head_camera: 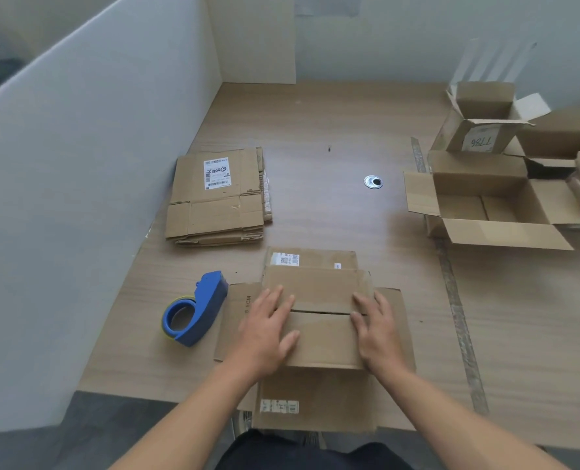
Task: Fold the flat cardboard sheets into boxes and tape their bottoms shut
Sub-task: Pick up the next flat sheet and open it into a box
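Brown cardboard box (322, 337): it sits bottom-up on the wood-grain counter (332, 130), directly in front of you. Its two large flaps are folded in and meet at a seam (322, 312) that runs left to right.

Left hand (268, 329): it lies flat on the left end of the flaps, across the seam. The grip is wide, fingers straight, pressing and holding nothing.
Right hand (377, 329): it mirrors this at the right end, grip equally wide, palm down.

No tape is visible on the seam, so judge the bottom closed but not yet sealed.

Key relation: the blue plastic tape dispenser (193, 310) lies on the counter to the left of the box, just beside its splayed side flap. Its roll end is toward you and its long axis angles away and to the right. Your left hand is clearly the nearer one, and the right could keep the flaps down.

Writing:
- The left flap reads "B 5CM".
- The stack of flat cardboard sheets (217, 198), further back on the left, carries a white shipping label with handwriting you cannot read surely.
- An open assembled box (478, 130) far right reads "T786", upside down to you.
- The small barcode stickers on the working box are too small to read.
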Demonstrator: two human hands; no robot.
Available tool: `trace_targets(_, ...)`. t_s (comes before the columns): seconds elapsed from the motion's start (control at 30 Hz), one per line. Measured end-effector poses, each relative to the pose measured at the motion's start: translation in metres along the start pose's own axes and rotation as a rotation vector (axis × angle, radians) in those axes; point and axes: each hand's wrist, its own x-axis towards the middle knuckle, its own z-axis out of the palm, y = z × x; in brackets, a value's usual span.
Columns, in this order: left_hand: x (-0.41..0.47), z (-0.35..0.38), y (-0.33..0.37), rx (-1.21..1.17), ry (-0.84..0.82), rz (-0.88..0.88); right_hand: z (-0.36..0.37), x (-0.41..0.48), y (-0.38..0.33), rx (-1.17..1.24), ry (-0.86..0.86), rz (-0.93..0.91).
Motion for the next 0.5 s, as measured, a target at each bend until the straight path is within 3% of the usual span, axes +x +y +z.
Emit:
trace_targets(0.07,0.001,0.009,-0.004,0.034,-0.034,-0.048,0.008,0.000,-0.002,-0.019,-0.033,-0.002)
trace_targets(0.3,-0.010,0.016,-0.011,-0.176,0.024,-0.129,0.023,-0.002,-0.006,-0.100,0.008,-0.049)
trace_targets(0.5,-0.001,0.011,-0.018,-0.223,0.065,-0.177,0.025,0.003,-0.011,-0.043,0.037,-0.025)
